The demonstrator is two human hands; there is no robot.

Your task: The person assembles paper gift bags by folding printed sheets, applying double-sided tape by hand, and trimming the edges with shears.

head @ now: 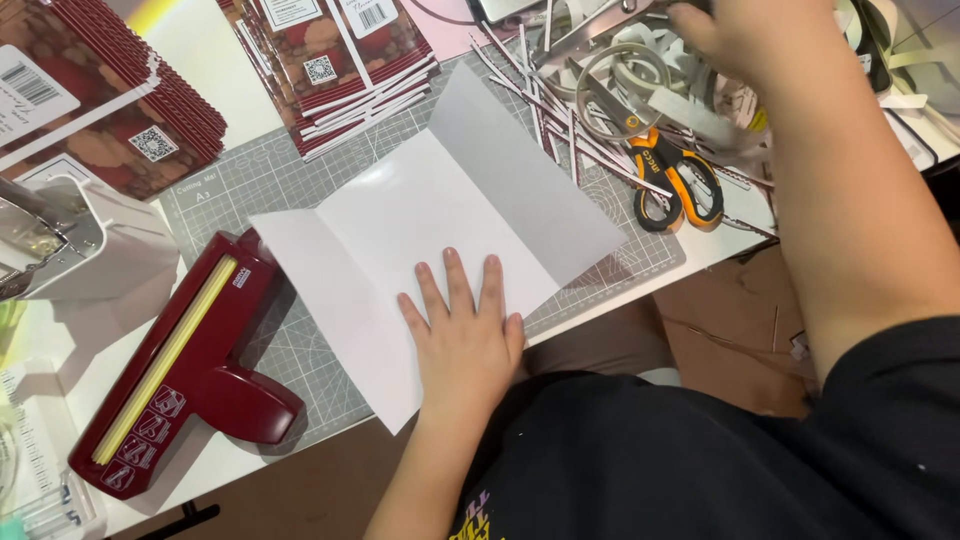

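A white sheet of card (430, 220) with two fold creases lies open on the grey cutting mat (250, 180). My left hand (465, 335) rests flat on the sheet's near edge, fingers spread, holding nothing. My right hand (740, 35) reaches to the far right of the table, over a heap of white paper strips (560, 100) and tape rolls (625, 85); its fingertips are out of the frame, so I cannot tell if it grips anything.
A dark red tape dispenser tool (185, 365) lies left of the sheet. Orange-handled scissors (670, 180) lie by the strips. Stacks of red printed cards (340, 60) (100, 100) sit at the back, a white machine (80, 245) at left.
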